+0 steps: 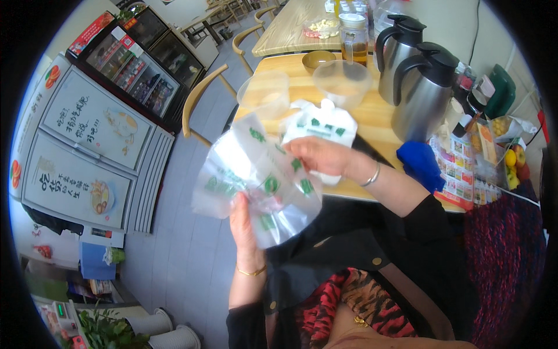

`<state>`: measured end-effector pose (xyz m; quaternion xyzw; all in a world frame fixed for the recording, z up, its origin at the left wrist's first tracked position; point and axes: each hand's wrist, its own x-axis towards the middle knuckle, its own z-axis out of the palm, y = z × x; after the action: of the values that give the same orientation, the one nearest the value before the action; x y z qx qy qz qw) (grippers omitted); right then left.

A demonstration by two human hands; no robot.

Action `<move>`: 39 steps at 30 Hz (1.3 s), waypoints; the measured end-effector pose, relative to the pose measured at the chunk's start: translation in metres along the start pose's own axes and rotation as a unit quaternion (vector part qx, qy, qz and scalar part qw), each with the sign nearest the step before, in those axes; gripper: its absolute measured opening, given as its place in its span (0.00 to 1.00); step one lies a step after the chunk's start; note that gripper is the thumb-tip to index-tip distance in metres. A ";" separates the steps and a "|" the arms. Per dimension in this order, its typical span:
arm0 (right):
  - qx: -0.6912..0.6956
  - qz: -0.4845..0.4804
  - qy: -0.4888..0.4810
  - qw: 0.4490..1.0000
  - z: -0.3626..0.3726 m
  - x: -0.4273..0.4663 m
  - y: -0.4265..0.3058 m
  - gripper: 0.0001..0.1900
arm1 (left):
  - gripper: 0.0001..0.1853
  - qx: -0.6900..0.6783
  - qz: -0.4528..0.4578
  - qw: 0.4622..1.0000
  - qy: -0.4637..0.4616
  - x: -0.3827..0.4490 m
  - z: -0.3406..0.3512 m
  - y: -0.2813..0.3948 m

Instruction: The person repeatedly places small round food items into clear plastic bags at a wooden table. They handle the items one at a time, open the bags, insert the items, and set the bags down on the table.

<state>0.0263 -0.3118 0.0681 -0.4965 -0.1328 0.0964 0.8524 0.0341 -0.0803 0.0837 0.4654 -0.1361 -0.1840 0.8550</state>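
A translucent plastic bag with green print is spread between my two hands, above my lap and the floor. My left hand grips its lower edge, thumb on top. At its upper right side, my right hand pinches the film; the fingers are slightly blurred. Just beyond, a white plastic bag with green print lies on the wooden table, near two clear plastic bowls.
Two steel vacuum jugs stand at the right, beside a blue cloth and printed sheets. Farther back are a brown bowl and a glass pitcher. A wooden chair stands left of the table.
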 end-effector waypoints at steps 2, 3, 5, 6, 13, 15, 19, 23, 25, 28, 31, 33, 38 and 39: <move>0.101 0.007 0.019 0.995 0.003 -0.003 0.001 0.18 | 0.19 -0.019 0.004 1.000 -0.002 -0.005 -0.006 0.006; 0.150 0.012 0.027 0.988 0.008 -0.003 -0.001 0.17 | 0.19 -0.030 0.007 1.000 -0.002 -0.007 -0.008 0.008; 0.110 -0.001 0.004 0.994 0.008 -0.009 -0.005 0.13 | 0.19 -0.025 0.016 0.999 0.020 -0.009 -0.011 0.011; 0.089 -0.008 -0.006 0.996 0.006 -0.013 -0.006 0.11 | 0.19 -0.017 0.023 0.999 0.029 -0.008 -0.013 0.011; 0.068 0.005 -0.008 0.998 -0.010 -0.022 -0.018 0.06 | 0.23 -0.003 0.037 0.999 0.035 -0.006 -0.028 0.010; 0.059 0.000 -0.029 0.998 -0.012 -0.023 -0.019 0.06 | 0.20 0.011 0.045 0.998 0.032 -0.006 -0.029 0.010; 0.015 -0.060 0.024 0.998 -0.002 -0.025 -0.025 0.06 | 0.13 0.040 0.039 0.998 -0.001 -0.005 -0.027 0.006; -0.090 -0.110 0.137 0.980 0.020 -0.038 -0.045 0.07 | 0.12 0.000 0.034 0.999 -0.033 0.000 -0.030 -0.002; -0.158 -0.116 0.132 0.972 0.020 -0.045 -0.050 0.08 | 0.13 0.035 0.033 0.999 -0.016 0.002 -0.032 -0.005; -0.182 -0.125 0.167 0.961 0.020 -0.055 -0.054 0.06 | 0.17 0.209 0.147 0.966 0.043 0.001 -0.020 -0.006; -0.191 -0.145 0.171 0.956 0.026 -0.063 -0.056 0.04 | 0.26 0.466 0.407 0.775 0.130 -0.003 -0.009 -0.005; -0.252 -0.137 0.115 0.951 0.036 -0.065 -0.052 0.05 | 0.18 0.475 0.371 0.798 0.016 -0.011 0.002 0.000; -0.295 -0.035 -0.056 0.953 0.071 -0.046 -0.023 0.12 | 0.15 0.445 0.272 0.837 -0.165 -0.020 0.035 -0.009; -0.285 -0.030 -0.058 0.956 0.069 -0.044 -0.021 0.11 | 0.14 0.445 0.261 0.840 -0.165 -0.021 0.032 -0.011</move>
<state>-0.0363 -0.2784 0.1127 -0.7083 -0.2187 0.0579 0.6686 -0.0001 -0.1008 0.0902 0.7058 -0.4593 0.0524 0.5368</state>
